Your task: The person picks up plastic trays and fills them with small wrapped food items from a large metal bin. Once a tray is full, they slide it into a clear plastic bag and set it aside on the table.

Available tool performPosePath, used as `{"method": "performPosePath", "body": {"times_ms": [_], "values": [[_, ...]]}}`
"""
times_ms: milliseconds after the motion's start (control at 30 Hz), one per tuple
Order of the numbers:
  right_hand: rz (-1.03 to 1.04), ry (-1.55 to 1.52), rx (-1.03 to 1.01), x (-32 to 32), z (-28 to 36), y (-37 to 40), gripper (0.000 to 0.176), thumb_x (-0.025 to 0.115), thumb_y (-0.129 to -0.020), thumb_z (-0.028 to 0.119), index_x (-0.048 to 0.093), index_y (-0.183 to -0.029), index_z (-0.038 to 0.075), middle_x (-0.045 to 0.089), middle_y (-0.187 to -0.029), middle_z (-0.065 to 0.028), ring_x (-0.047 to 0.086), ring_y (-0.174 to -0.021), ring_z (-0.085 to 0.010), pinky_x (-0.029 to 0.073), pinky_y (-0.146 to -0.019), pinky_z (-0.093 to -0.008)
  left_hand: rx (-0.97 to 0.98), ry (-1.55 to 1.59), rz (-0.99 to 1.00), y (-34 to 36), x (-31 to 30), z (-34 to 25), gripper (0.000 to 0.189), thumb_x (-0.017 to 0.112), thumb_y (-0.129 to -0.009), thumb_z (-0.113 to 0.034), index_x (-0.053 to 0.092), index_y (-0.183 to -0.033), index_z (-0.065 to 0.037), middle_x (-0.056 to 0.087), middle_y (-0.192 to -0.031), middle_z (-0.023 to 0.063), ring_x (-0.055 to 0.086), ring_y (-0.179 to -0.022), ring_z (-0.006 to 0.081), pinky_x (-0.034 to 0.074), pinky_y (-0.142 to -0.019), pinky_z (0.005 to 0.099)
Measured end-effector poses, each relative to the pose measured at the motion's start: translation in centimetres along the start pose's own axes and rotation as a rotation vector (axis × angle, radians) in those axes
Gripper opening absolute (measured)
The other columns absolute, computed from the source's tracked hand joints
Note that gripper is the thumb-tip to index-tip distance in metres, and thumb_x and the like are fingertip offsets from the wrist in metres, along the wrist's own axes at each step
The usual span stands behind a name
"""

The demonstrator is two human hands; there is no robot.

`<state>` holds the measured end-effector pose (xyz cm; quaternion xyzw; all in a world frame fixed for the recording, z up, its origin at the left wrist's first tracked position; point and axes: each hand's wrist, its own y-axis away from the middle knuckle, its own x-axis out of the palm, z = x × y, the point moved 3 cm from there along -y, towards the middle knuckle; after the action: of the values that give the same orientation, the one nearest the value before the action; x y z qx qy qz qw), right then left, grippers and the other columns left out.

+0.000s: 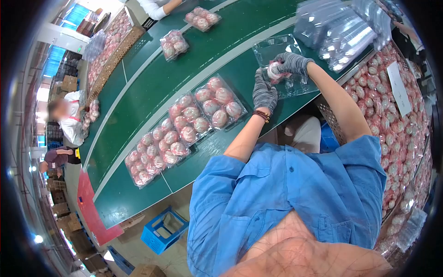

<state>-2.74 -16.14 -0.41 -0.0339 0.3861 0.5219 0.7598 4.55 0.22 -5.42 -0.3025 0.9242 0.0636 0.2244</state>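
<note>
A clear plastic clamshell [297, 88] lies opened on the green table in front of me. My right hand [295, 63], in a grey knit glove, reaches over it and grips a ball wrapped in red-and-white film [273, 70]. Beside that ball, my left hand [265, 94], gloved alike, has its fingers at the clamshell's left edge. Part of its grip is hidden. To the left stand filled clear packs of similar wrapped balls, the nearest pack [219, 104] close to my left forearm.
Stacked empty clamshells [341, 34] sit at the upper right. A large bin of wrapped balls [378, 101] is by my right arm. Two small packs [174, 45] rest on the far side of the green table [138, 92]. A blue stool [164, 231] stands below. Co-workers are across the table.
</note>
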Motion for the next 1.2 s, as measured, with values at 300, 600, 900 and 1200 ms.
{"method": "performPosePath", "body": {"times_ms": [300,600,900,1200], "values": [[-0.205,0.650,-0.182,5.0,5.1,2.5,0.031,0.064,-0.074,0.028,0.067,-0.101,0.013,0.059,-0.109,-0.0158,0.062,-0.095,-0.0332,0.051,-0.081,-0.0449,0.466,-0.305,-0.119,1.8,-0.5,0.1,0.064,0.051,-0.082,-0.002,0.030,-0.143,-0.003,0.054,-0.130,0.0168,0.057,-0.114,0.0250,0.043,-0.097,0.0319],[-0.258,0.474,-0.217,5.3,2.4,5.6,0.049,0.068,-0.071,0.024,0.059,-0.118,0.014,0.056,-0.119,-0.0155,0.062,-0.097,-0.0360,0.050,-0.084,-0.0430,0.285,0.360,-0.013,0.0,0.3,0.0,0.043,0.055,-0.095,-0.025,0.049,-0.131,-0.001,0.048,-0.132,0.0136,0.047,-0.120,0.0256,0.036,-0.104,0.0347],[-0.953,0.130,-0.284,5.0,-6.6,22.5,0.041,0.061,-0.079,0.019,0.055,-0.119,0.012,0.057,-0.116,-0.0133,0.058,-0.104,-0.0327,0.049,-0.090,-0.0430,-0.031,0.580,0.044,-1.8,2.6,0.1,0.021,0.051,-0.095,-0.025,0.061,-0.093,-0.007,0.061,-0.086,0.0041,0.055,-0.075,0.0102,0.046,-0.064,0.0218],[-0.995,0.597,0.898,-4.2,-26.1,41.1,0.038,0.063,-0.076,0.017,0.060,-0.112,0.003,0.060,-0.116,-0.0182,0.060,-0.108,-0.0307,0.050,-0.087,-0.0406,0.211,0.205,0.002,-1.8,2.5,-0.2,0.034,0.058,-0.093,-0.012,0.053,-0.123,0.002,0.060,-0.104,0.0089,0.056,-0.091,0.0168,0.049,-0.079,0.0280]]}}
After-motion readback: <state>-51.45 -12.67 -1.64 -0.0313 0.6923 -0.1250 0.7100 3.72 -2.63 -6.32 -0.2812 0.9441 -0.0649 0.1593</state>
